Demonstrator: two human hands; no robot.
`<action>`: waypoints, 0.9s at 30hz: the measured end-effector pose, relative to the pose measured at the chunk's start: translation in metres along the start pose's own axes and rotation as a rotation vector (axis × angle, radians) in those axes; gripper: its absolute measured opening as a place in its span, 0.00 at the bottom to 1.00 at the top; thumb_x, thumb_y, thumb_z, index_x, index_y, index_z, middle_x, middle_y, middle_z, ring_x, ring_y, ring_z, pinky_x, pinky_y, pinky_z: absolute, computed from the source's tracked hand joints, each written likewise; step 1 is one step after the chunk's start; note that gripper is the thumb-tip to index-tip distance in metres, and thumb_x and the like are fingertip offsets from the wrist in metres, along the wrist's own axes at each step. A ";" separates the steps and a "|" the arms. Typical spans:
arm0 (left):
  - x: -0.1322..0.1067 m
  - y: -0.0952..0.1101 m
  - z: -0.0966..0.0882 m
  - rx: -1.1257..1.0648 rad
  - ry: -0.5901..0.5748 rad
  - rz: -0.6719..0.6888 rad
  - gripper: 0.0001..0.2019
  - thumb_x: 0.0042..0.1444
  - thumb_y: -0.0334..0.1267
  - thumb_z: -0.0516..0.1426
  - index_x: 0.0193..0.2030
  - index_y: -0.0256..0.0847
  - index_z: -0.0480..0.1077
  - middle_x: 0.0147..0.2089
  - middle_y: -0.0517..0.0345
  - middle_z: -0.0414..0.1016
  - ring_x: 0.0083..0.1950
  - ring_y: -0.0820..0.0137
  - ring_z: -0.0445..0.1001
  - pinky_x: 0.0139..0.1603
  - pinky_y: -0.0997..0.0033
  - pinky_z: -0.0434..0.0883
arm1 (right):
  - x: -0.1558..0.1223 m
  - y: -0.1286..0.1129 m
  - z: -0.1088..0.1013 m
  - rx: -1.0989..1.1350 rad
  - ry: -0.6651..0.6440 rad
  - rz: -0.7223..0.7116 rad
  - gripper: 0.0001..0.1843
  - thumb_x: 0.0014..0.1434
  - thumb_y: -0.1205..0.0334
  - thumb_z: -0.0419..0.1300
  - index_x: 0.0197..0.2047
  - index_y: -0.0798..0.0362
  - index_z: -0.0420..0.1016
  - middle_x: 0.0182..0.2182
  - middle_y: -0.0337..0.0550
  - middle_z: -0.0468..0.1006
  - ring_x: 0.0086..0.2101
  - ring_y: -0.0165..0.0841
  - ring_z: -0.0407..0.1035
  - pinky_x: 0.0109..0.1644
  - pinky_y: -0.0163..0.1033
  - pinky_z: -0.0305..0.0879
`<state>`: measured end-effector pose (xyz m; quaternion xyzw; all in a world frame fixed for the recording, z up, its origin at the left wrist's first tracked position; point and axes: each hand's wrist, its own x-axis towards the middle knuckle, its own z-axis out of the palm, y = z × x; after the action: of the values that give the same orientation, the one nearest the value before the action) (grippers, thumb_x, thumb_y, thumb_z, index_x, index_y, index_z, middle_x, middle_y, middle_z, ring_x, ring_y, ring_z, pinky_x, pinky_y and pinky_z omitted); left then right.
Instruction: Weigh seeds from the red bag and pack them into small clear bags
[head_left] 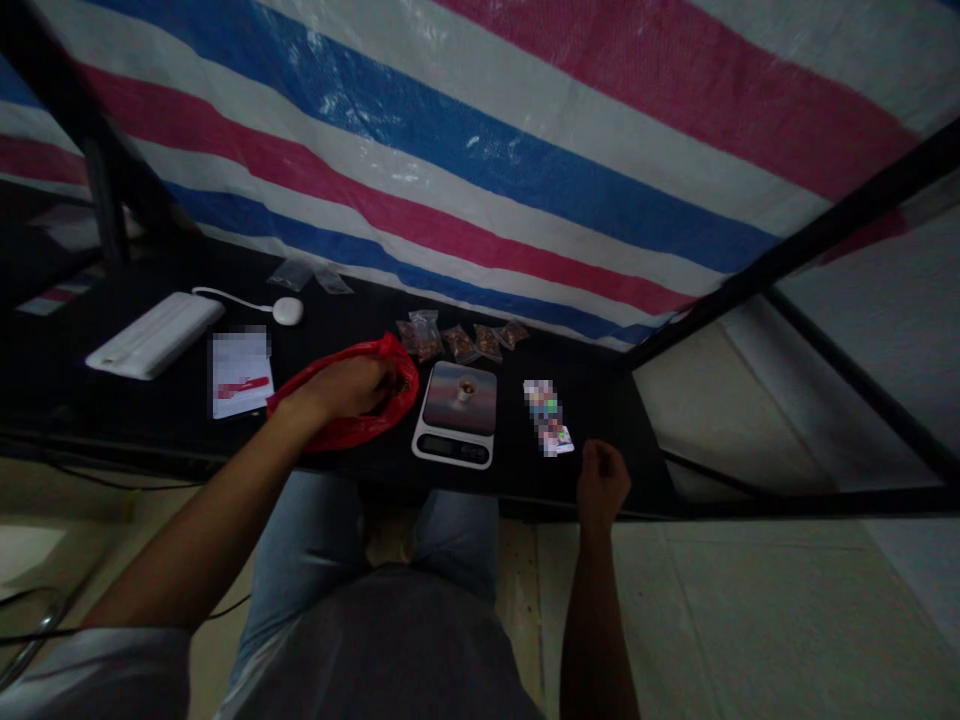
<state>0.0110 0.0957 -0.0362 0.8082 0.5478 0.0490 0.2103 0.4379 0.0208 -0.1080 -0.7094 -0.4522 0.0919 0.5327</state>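
My left hand reaches into an open red plastic bag. Its fingers curl down near the bag's right side, beside some dark contents, and what they hold is hidden. Just right of the bag sits a white kitchen scale with a shiny metal plate. A small white cup with brownish bits in it stands on that plate. My right hand rests at the table's front edge, fingers loosely curled in, with nothing visible in them. Nearest to it lies a blurred-out phone-like object.
Several small clear bags of brown pieces lie behind the scale. Flat clear bags are further left. A white power bank-like block, a cable with a round white end and a paper with a red pen occupy the left.
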 end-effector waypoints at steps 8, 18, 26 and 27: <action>-0.002 -0.019 -0.001 -0.083 -0.002 0.074 0.15 0.66 0.40 0.52 0.48 0.42 0.80 0.50 0.51 0.84 0.49 0.62 0.81 0.52 0.68 0.72 | -0.003 0.002 0.001 0.012 -0.031 -0.003 0.23 0.56 0.42 0.61 0.38 0.55 0.81 0.35 0.52 0.83 0.38 0.42 0.75 0.45 0.47 0.71; -0.018 0.013 -0.010 -0.051 -0.018 0.092 0.14 0.68 0.36 0.53 0.49 0.39 0.79 0.51 0.50 0.84 0.49 0.62 0.80 0.54 0.65 0.71 | -0.007 0.001 0.003 -0.009 -0.083 0.007 0.24 0.57 0.42 0.61 0.40 0.56 0.80 0.37 0.53 0.83 0.40 0.43 0.75 0.47 0.47 0.70; -0.005 0.063 -0.012 -0.247 0.111 0.219 0.13 0.67 0.38 0.53 0.50 0.42 0.79 0.52 0.52 0.82 0.51 0.62 0.79 0.54 0.65 0.73 | -0.010 -0.001 0.006 -0.048 -0.106 -0.042 0.22 0.59 0.44 0.60 0.40 0.55 0.80 0.37 0.52 0.83 0.39 0.42 0.75 0.47 0.46 0.70; 0.003 0.068 -0.012 -0.225 0.140 0.230 0.13 0.67 0.38 0.53 0.50 0.42 0.79 0.52 0.51 0.81 0.52 0.61 0.79 0.56 0.64 0.73 | -0.010 -0.002 0.006 -0.052 -0.108 -0.052 0.22 0.59 0.44 0.60 0.40 0.55 0.80 0.37 0.52 0.83 0.39 0.42 0.75 0.46 0.46 0.70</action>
<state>0.0674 0.0805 0.0016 0.8314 0.4562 0.1902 0.2538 0.4278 0.0175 -0.1125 -0.7050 -0.5009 0.1044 0.4911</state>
